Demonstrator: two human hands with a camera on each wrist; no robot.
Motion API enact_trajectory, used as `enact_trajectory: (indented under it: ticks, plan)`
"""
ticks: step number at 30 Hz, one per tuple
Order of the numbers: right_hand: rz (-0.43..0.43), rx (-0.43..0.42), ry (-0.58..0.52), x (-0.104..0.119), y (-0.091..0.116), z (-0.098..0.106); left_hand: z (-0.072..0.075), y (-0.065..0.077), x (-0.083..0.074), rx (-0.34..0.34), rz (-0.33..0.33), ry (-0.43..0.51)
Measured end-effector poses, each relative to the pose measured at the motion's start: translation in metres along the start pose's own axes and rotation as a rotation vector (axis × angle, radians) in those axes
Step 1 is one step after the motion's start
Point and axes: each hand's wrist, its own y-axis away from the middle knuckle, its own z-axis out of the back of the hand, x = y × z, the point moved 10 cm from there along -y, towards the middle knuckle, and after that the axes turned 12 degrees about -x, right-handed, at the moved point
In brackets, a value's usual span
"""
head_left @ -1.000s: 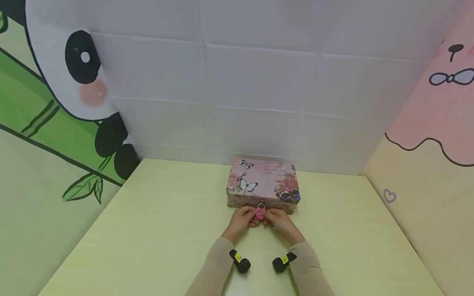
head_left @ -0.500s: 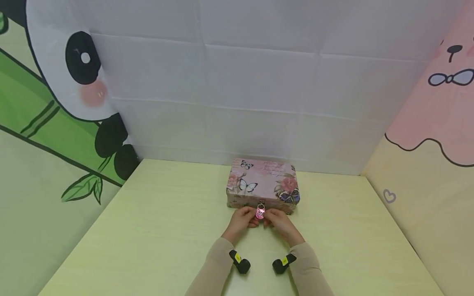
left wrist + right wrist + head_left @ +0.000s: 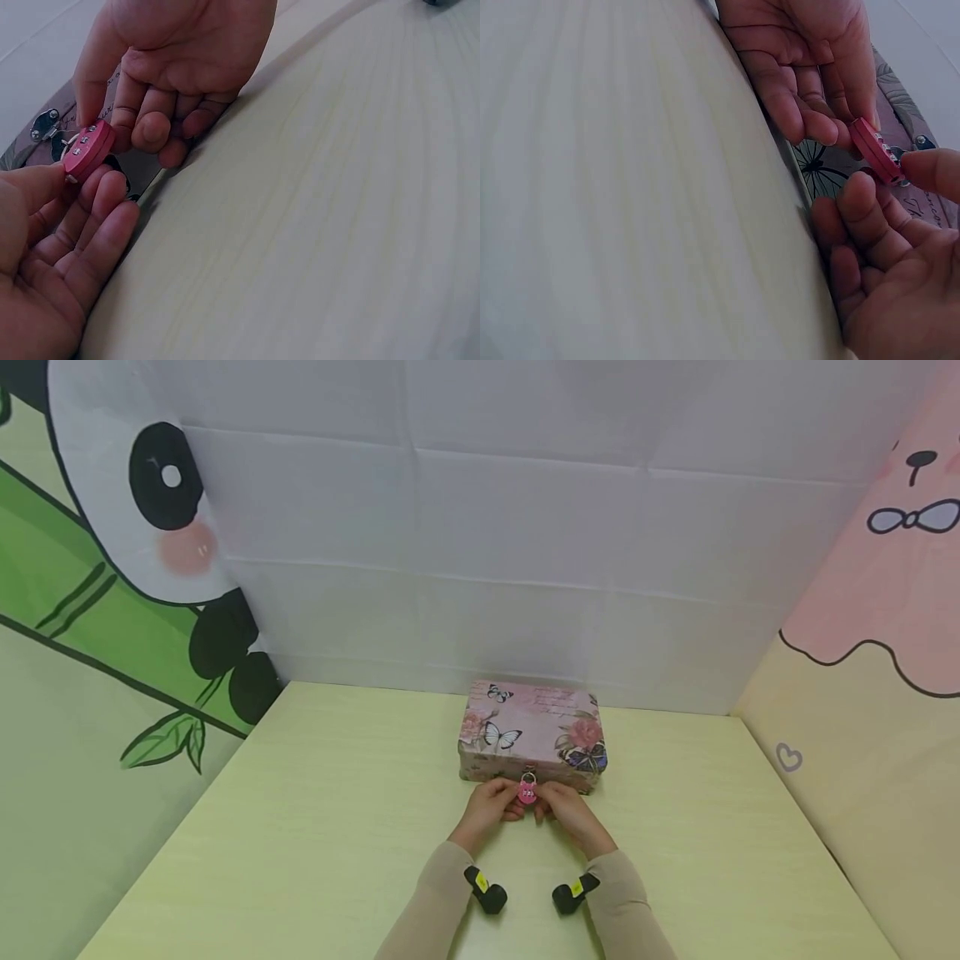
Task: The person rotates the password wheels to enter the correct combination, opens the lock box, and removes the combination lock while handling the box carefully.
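A small pink combination padlock (image 3: 527, 792) hangs by its shackle from the metal clasp on the front of a pink box (image 3: 525, 720) printed with butterflies and flowers. My left hand (image 3: 489, 810) pinches the padlock's left side between thumb and fingers. From the other side, my right hand (image 3: 572, 814) pinches it too. Small number dials show on the padlock (image 3: 88, 148) in the left wrist view; the digits are too small to read. The box's lid is down. In the right wrist view the hasp (image 3: 922, 142) is partly hidden behind the padlock and the right thumb.
The box stands on a pale yellow table (image 3: 337, 810), near its back edge. Behind it rises a white cloth wall (image 3: 510, 527). Cartoon-printed panels flank the table left and right. A black wrist camera (image 3: 491, 897) sits on the left forearm, another (image 3: 567, 897) on the right.
The padlock's face has tilted slightly: the glare on it half a second ago is gone and its dials show. The right hand's fingers have shifted a little. The box has stayed put.
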Motion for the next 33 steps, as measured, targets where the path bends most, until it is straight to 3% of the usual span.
enact_trajectory:
  ticks: [6, 14, 26, 33]
  plan:
    - [-0.009, 0.019, 0.017, 0.0, -0.002, -0.001, -0.001, -0.009, 0.016, -0.004, 0.011, -0.004]
    - [0.005, 0.076, -0.003, 0.002, 0.0, -0.003, -0.002, -0.009, 0.015, 0.015, 0.012, 0.004]
    - [0.016, 0.08, -0.028, 0.0, -0.002, -0.003, -0.001, -0.009, 0.014, 0.015, 0.006, -0.014]
    - [0.004, 0.105, -0.034, 0.034, 0.021, -0.003, -0.002, -0.01, 0.015, 0.019, 0.003, -0.013]
